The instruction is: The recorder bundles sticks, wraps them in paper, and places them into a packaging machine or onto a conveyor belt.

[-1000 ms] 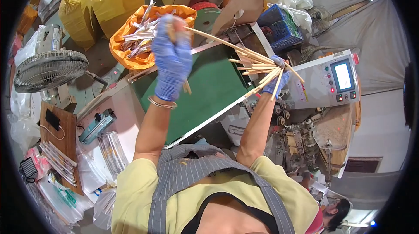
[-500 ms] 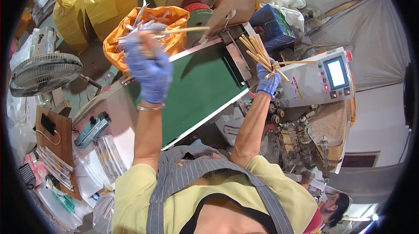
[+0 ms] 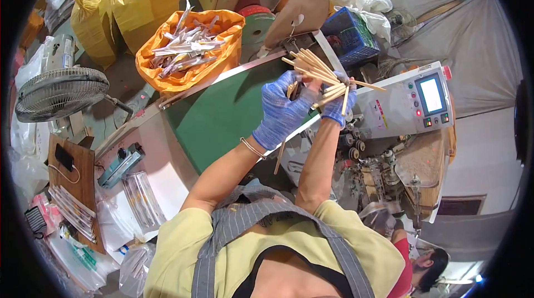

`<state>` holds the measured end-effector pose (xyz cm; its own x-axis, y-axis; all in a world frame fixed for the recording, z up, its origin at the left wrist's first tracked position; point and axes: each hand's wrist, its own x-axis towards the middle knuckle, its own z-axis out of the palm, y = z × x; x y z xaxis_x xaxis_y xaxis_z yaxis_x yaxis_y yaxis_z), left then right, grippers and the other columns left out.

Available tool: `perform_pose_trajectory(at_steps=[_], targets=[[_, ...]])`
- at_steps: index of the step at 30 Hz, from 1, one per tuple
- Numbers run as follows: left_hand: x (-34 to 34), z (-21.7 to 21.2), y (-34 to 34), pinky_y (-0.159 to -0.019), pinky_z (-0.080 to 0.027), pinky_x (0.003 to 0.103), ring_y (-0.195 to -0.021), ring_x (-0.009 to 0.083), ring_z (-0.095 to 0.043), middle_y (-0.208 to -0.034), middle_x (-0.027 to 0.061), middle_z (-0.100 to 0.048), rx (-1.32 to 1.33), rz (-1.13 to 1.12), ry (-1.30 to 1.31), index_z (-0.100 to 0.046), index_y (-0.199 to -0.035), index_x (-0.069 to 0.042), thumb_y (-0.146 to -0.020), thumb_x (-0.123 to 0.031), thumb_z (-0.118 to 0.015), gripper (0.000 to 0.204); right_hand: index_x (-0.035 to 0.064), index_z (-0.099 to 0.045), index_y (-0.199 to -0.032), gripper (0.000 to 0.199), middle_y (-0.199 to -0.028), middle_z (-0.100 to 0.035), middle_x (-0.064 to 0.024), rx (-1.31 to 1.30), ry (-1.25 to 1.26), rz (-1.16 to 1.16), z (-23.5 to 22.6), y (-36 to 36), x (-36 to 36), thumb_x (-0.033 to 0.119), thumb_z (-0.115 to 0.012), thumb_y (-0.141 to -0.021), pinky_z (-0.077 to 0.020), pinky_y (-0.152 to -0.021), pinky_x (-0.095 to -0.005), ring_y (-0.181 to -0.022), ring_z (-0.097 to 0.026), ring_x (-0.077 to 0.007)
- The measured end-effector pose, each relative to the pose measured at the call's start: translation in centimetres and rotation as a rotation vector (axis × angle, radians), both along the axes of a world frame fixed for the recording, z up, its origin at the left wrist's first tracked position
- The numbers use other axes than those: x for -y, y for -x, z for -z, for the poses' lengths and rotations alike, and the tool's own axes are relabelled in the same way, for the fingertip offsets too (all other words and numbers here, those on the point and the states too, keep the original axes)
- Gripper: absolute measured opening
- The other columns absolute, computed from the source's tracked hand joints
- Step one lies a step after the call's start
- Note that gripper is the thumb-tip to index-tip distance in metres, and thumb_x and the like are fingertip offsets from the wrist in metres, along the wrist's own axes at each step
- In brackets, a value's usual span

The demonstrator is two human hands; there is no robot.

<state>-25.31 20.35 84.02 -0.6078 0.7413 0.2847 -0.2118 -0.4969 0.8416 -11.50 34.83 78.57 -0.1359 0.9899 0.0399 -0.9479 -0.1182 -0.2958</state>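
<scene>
Both my hands wear blue knit gloves with fingertips partly bare. My right hand (image 3: 335, 110) is closed round a fanned bundle of thin, pale wooden sticks (image 3: 312, 65), whose ends point several ways. Against that bundle, from its left, my left hand (image 3: 285, 108) is closed with its thumb and fingers touching the sticks. A darker wooden stick (image 3: 280, 159) passes through the left hand and juts out below the wrist. Which fingers grip which stick is partly hidden. Under the hands lies a green conveyor belt (image 3: 217, 125).
An orange bag (image 3: 146, 70) of paper wrapper scraps stands past the belt. To the right is a machine control box (image 3: 384, 106) with a lit screen. A fan (image 3: 61, 95) and a wooden board (image 3: 83, 187) are at left. Another person (image 3: 423, 267) is at lower right.
My left hand has moved right, from over the orange bag to the bundle at my right hand. The right hand stays nearly in place, its sticks shifted in angle.
</scene>
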Motion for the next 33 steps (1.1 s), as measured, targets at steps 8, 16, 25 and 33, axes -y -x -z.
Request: perform_pose_trajectory(at_steps=[8, 16, 25, 33], targets=[[-0.7, 1.0, 1.2, -0.042, -0.030, 0.019, -0.048, 0.0022, -0.035, -0.050, -0.0045, -0.043, -0.101, -0.079, 0.168, -0.058, -0.074, 0.000, -0.076, -0.014, -0.065, 0.016, 0.0068, -0.040, -0.062, 0.020, -0.058, -0.044, -0.0034, -0.039, -0.039, -0.066, 0.9, 0.6, -0.8, 0.014, -0.048, -0.079, -0.0392, -0.064, -0.0288, -0.059, -0.043, -0.0157], [-2.0, 7.6, 3.5, -0.045, -0.033, 0.022, -0.052, 0.0044, -0.036, -0.055, -0.0028, -0.044, -0.170, -0.212, 0.279, -0.051, -0.065, -0.003, -0.081, -0.017, -0.058, 0.022, 0.0066, -0.046, -0.065, 0.025, -0.063, -0.050, -0.0093, 0.391, 0.170, 0.110, 4.7, -3.1, -5.5, 0.027, -0.044, -0.078, -0.0427, -0.068, -0.0388, -0.064, -0.049, -0.0233], [-3.3, 12.0, 6.3, -0.050, -0.035, 0.018, -0.056, 0.0012, -0.044, -0.064, -0.0043, -0.053, 0.016, -0.131, 0.413, -0.061, -0.075, -0.005, -0.079, -0.014, -0.060, 0.010, 0.0059, -0.044, -0.067, 0.018, -0.057, -0.046, -0.0054, 0.307, 0.396, 0.236, 6.6, -2.6, -3.9, 0.020, -0.048, -0.077, -0.0433, -0.058, -0.0376, -0.056, -0.048, -0.0219], [-3.8, 7.8, 1.1, -0.047, -0.031, 0.017, -0.055, 0.0004, -0.037, -0.061, -0.0063, -0.048, 0.057, 0.124, 0.326, -0.062, -0.080, -0.003, -0.074, -0.011, -0.066, 0.011, -0.0002, -0.051, -0.074, 0.032, -0.065, -0.053, -0.0113, 0.254, 0.129, 0.043, 8.2, -2.3, -3.5, 0.030, -0.045, -0.080, -0.0441, -0.067, -0.0373, -0.064, -0.052, -0.0238]])
